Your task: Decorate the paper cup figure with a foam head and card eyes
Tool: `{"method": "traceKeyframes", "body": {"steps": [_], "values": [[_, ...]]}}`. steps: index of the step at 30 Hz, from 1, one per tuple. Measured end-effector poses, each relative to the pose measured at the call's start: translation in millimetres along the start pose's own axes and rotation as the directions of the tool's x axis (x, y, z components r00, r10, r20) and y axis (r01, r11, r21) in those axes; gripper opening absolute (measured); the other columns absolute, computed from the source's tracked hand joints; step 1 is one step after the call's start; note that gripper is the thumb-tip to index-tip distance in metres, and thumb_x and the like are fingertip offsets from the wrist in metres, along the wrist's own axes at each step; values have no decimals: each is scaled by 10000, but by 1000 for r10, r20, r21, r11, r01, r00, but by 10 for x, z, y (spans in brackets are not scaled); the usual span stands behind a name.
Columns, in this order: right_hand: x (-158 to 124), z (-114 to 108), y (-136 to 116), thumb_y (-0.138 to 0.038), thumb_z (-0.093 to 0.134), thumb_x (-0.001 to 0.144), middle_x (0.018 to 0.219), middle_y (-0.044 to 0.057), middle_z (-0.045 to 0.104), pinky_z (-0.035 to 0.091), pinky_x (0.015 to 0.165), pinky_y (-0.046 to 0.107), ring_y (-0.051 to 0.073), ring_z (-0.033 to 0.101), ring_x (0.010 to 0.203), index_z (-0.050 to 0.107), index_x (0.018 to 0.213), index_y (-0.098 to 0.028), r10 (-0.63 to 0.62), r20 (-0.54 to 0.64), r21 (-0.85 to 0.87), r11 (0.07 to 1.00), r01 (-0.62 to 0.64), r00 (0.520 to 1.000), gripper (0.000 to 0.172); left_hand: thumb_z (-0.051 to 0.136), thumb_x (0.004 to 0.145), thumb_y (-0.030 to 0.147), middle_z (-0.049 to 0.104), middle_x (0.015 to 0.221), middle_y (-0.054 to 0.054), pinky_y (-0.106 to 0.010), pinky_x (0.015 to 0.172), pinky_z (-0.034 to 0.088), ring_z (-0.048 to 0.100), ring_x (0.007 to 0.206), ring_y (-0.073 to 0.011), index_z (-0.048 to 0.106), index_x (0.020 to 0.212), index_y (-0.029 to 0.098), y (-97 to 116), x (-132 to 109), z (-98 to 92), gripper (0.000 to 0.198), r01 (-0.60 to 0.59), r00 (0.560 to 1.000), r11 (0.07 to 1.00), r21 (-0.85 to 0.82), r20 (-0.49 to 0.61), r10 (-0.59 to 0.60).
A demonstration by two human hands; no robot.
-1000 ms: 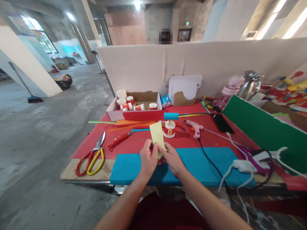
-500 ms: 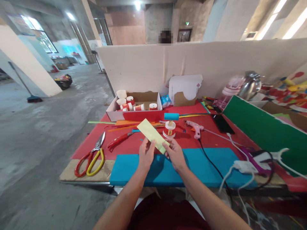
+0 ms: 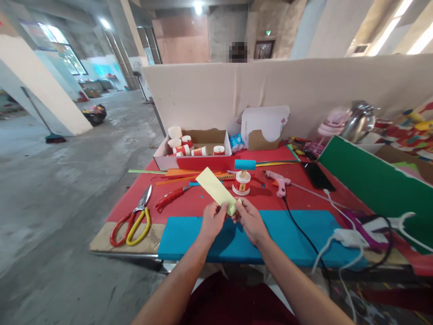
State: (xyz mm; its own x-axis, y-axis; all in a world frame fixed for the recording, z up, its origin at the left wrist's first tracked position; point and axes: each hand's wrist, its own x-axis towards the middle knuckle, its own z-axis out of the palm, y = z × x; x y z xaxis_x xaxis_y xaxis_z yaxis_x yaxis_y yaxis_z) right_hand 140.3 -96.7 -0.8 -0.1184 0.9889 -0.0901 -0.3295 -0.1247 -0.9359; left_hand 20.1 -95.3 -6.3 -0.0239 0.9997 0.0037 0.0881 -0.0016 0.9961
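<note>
A pale yellow-green strip of paper [image 3: 214, 186] slants up to the left between my hands, above the blue sheet [image 3: 189, 237]. My left hand [image 3: 214, 220] pinches its lower edge. At its lower right end, my right hand [image 3: 249, 220] grips the paper, which curls over there between the thumbs. Just beyond my hands stands a small red and white paper-cup piece [image 3: 242, 184] topped by a blue paper roll [image 3: 245, 164]. A pink glue gun [image 3: 280, 183] lies to its right. My fingertips are partly hidden behind the paper.
Scissors with red and yellow handles [image 3: 131, 222] and a red-handled cutter [image 3: 171, 197] lie at the left. Behind is a box of paper cups [image 3: 162, 160]. At the right are a phone [image 3: 318, 175], a green box [image 3: 368, 189] and a power strip [image 3: 352, 237] with cables.
The lower right end of the paper strip is now bent up and curled between my fingers. My hands have drawn closer together. The whole view has shifted slightly.
</note>
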Motion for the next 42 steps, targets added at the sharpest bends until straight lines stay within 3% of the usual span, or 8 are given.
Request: {"method": "traceKeyframes", "body": {"steps": [7, 12, 16, 22, 25, 30, 37, 42], "values": [[-32, 1, -9, -482, 728, 624, 625, -38, 575, 410, 471, 193, 77, 516, 520, 577, 810, -194, 50, 31, 79, 995, -52, 998, 375, 550, 745, 543, 506, 498, 23, -207, 445, 315, 430, 451, -85, 520, 655, 142, 16, 2, 6, 411, 20, 998, 993, -115, 67, -12], [-25, -10, 25, -461, 708, 652, 543, -50, 558, 366, 425, 186, 72, 472, 456, 565, 787, -192, 9, 16, -30, 1000, -8, 1000, 333, 557, 721, 582, 486, 471, 24, -207, 436, 303, 419, 440, -82, 508, 602, 145, 60, -8, -1, 455, 22, 995, 997, -70, 99, -15], [-31, -5, 28, -452, 680, 683, 510, -59, 538, 324, 389, 182, 66, 432, 416, 548, 769, -190, -25, -30, -93, 995, 22, 999, 306, 423, 782, 642, 503, 480, 0, -222, 471, 348, 459, 464, -99, 501, 565, 146, 101, -32, -8, 547, 9, 998, 997, -77, 62, -4], [-35, 9, 19, -498, 653, 695, 449, -77, 469, 297, 366, 185, 65, 396, 385, 535, 730, -188, -43, -60, -95, 995, 37, 997, 334, 616, 696, 517, 537, 531, 14, -205, 472, 348, 467, 492, -94, 594, 728, 131, 60, -44, 5, 389, 1, 991, 997, -73, 131, 8], [-34, 4, 25, -483, 686, 669, 458, -84, 466, 287, 362, 179, 60, 386, 384, 552, 764, -190, -30, -56, -77, 997, 26, 998, 337, 623, 676, 473, 529, 508, 15, -205, 463, 337, 457, 473, -91, 577, 667, 133, 41, -32, 2, 343, 38, 992, 997, -65, 120, -30], [-29, -33, 34, -531, 633, 718, 492, -48, 517, 350, 417, 191, 76, 456, 438, 552, 700, -187, -39, -58, -30, 999, 37, 998, 354, 615, 666, 442, 533, 506, 13, -207, 466, 343, 461, 469, -93, 557, 644, 140, 54, -17, -4, 308, 61, 991, 992, -110, 125, -47], [-40, -74, 5, -527, 653, 705, 484, -22, 548, 382, 428, 222, 100, 480, 429, 603, 667, -175, -127, -166, -224, 971, 88, 978, 358, 599, 682, 454, 542, 531, 7, -209, 475, 358, 484, 496, -102, 578, 687, 131, 22, -22, 8, 324, 45, 992, 993, -107, 124, -31], [-52, -58, -18, -543, 672, 677, 463, -20, 546, 399, 422, 226, 104, 483, 417, 599, 641, -178, -132, -188, -237, 968, 85, 973, 374, 596, 709, 463, 547, 525, 7, -205, 465, 343, 474, 489, -96, 573, 647, 129, -17, -11, 11, 341, 25, 995, 998, -52, 94, -20]]}}
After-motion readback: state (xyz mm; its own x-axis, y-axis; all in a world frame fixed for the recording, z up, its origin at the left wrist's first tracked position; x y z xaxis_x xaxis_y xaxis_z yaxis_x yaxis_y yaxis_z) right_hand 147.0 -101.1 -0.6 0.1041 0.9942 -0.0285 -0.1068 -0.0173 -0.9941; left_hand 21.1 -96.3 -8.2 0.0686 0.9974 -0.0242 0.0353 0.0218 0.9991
